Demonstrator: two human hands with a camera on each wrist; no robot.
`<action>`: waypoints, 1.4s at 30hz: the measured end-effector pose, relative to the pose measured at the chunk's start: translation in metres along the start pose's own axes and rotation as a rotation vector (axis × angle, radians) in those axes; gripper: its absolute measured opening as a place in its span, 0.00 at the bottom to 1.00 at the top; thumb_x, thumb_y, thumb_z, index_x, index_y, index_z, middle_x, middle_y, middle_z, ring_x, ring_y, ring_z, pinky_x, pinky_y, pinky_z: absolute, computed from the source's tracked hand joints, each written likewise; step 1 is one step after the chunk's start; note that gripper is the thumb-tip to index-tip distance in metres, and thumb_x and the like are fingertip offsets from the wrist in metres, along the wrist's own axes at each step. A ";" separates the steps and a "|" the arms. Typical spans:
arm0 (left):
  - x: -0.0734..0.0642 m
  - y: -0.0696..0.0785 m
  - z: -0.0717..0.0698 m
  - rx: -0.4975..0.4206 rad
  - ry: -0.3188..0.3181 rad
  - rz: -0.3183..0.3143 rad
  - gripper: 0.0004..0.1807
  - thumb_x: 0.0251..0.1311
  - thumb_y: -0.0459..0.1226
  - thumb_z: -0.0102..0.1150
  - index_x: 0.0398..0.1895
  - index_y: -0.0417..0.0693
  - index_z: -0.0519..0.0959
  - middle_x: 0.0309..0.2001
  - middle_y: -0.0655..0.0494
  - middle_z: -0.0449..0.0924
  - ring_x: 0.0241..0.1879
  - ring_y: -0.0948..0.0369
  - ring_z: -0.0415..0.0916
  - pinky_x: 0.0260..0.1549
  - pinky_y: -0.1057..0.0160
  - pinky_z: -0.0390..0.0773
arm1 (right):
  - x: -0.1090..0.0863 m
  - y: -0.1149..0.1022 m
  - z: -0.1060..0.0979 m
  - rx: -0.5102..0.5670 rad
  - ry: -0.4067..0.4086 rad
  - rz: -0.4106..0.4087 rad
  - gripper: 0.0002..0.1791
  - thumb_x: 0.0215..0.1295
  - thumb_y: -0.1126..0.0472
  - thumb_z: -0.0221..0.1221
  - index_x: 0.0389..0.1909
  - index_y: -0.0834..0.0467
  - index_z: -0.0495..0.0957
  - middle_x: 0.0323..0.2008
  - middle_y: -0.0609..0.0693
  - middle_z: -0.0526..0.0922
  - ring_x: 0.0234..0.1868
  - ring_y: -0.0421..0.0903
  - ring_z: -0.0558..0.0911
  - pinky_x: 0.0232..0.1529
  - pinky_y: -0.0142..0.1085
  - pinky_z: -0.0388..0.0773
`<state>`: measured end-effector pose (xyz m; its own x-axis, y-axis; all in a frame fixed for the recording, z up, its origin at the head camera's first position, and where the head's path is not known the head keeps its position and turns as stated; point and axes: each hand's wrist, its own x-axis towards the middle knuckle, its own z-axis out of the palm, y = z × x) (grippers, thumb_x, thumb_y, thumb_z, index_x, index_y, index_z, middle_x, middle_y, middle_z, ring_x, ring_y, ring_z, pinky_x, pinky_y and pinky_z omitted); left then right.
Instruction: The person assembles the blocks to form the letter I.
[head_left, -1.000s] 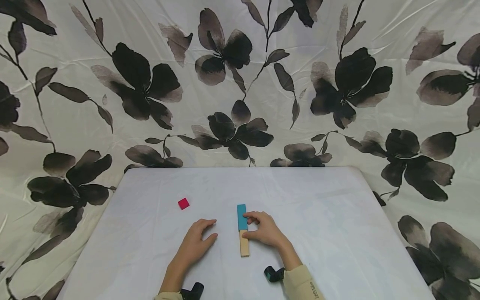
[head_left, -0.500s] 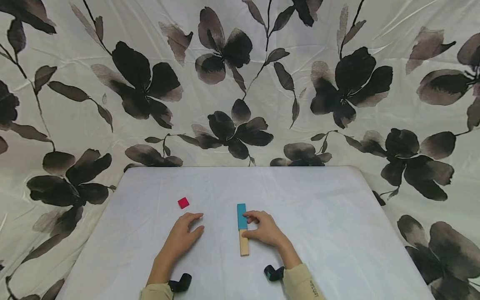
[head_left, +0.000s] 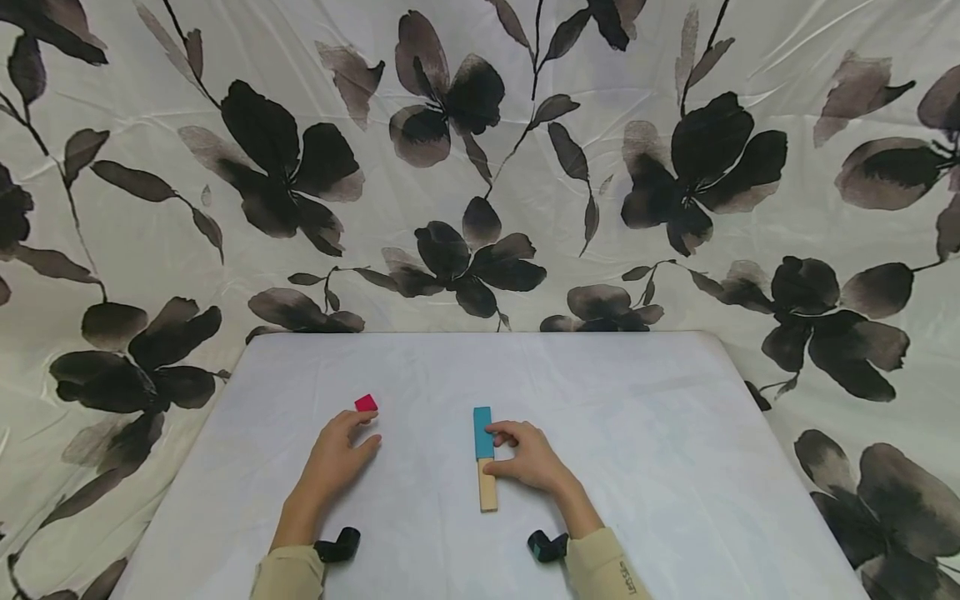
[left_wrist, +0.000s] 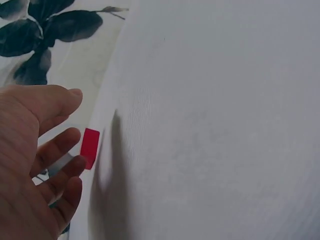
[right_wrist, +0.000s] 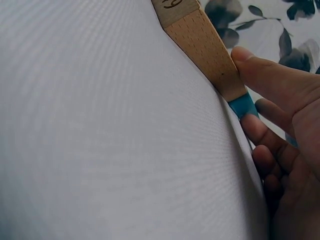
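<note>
A blue block (head_left: 482,427) and a plain wooden block (head_left: 488,493) lie end to end in a line near the middle of the table. My right hand (head_left: 534,458) rests at their right side. Its thumb touches the wooden block and a finger touches the blue one; the right wrist view shows the wooden block (right_wrist: 202,55) with a dark mark on its end. My left hand (head_left: 330,458), fingers loosely bent and apart, is just short of a small red block (head_left: 366,402). In the left wrist view the red block (left_wrist: 90,147) stands beyond the fingertips, not held.
The white table (head_left: 600,400) has its far edge against a floral cloth (head_left: 585,192). Black devices sit at both wrists, the left one (head_left: 339,545) and the right one (head_left: 547,546).
My left hand has moved left and away from the joined blocks, up to the red block, whose near part it now covers. My right hand and the blocks have stayed still.
</note>
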<state>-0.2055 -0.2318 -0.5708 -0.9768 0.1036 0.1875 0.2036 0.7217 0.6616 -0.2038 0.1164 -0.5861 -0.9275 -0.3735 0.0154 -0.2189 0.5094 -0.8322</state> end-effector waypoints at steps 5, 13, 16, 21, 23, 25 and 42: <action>0.006 -0.006 -0.005 0.001 0.026 -0.020 0.21 0.56 0.34 0.67 0.54 0.42 0.80 0.46 0.47 0.78 0.49 0.49 0.74 0.50 0.45 0.73 | -0.001 0.000 0.000 -0.002 -0.002 -0.001 0.31 0.50 0.48 0.73 0.57 0.50 0.78 0.39 0.39 0.78 0.45 0.43 0.71 0.49 0.44 0.67; 0.017 -0.015 -0.011 0.006 0.059 -0.054 0.20 0.56 0.36 0.67 0.53 0.42 0.79 0.48 0.46 0.77 0.52 0.47 0.73 0.52 0.43 0.71 | -0.001 0.000 0.000 0.000 0.005 -0.020 0.31 0.51 0.47 0.73 0.57 0.50 0.78 0.39 0.40 0.77 0.45 0.44 0.71 0.48 0.45 0.66; 0.020 -0.018 -0.012 0.023 0.055 -0.078 0.21 0.56 0.37 0.68 0.54 0.43 0.79 0.48 0.45 0.76 0.52 0.47 0.72 0.52 0.42 0.71 | 0.000 0.000 0.000 -0.002 0.003 -0.018 0.31 0.51 0.47 0.73 0.57 0.50 0.78 0.39 0.40 0.78 0.45 0.44 0.71 0.49 0.45 0.67; 0.025 -0.024 -0.011 0.039 0.048 -0.119 0.25 0.56 0.40 0.68 0.57 0.43 0.77 0.51 0.44 0.75 0.53 0.47 0.71 0.53 0.42 0.71 | -0.001 -0.001 0.000 0.004 0.000 -0.008 0.32 0.51 0.47 0.73 0.57 0.51 0.78 0.39 0.40 0.78 0.45 0.44 0.72 0.49 0.45 0.67; 0.027 -0.026 -0.011 0.037 0.048 -0.119 0.26 0.56 0.41 0.68 0.58 0.42 0.76 0.51 0.43 0.75 0.52 0.46 0.71 0.53 0.43 0.71 | 0.000 0.000 0.000 0.000 0.001 -0.007 0.32 0.50 0.47 0.73 0.57 0.50 0.78 0.39 0.40 0.78 0.45 0.45 0.71 0.49 0.45 0.67; 0.029 -0.028 -0.011 0.034 0.051 -0.122 0.27 0.56 0.42 0.68 0.58 0.41 0.76 0.51 0.42 0.75 0.52 0.46 0.71 0.52 0.44 0.72 | 0.000 0.000 0.000 0.001 0.002 -0.004 0.32 0.50 0.47 0.73 0.57 0.50 0.78 0.39 0.40 0.78 0.45 0.45 0.71 0.49 0.45 0.67; 0.037 -0.031 -0.008 0.047 0.036 -0.211 0.30 0.55 0.45 0.69 0.57 0.38 0.75 0.52 0.39 0.75 0.52 0.44 0.72 0.52 0.44 0.72 | 0.001 0.001 0.000 -0.014 0.002 -0.022 0.31 0.51 0.48 0.73 0.57 0.51 0.78 0.39 0.39 0.77 0.45 0.45 0.72 0.49 0.46 0.67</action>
<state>-0.2478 -0.2557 -0.5791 -0.9942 -0.0768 0.0748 -0.0092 0.7559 0.6546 -0.2046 0.1165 -0.5871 -0.9230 -0.3831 0.0352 -0.2438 0.5117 -0.8238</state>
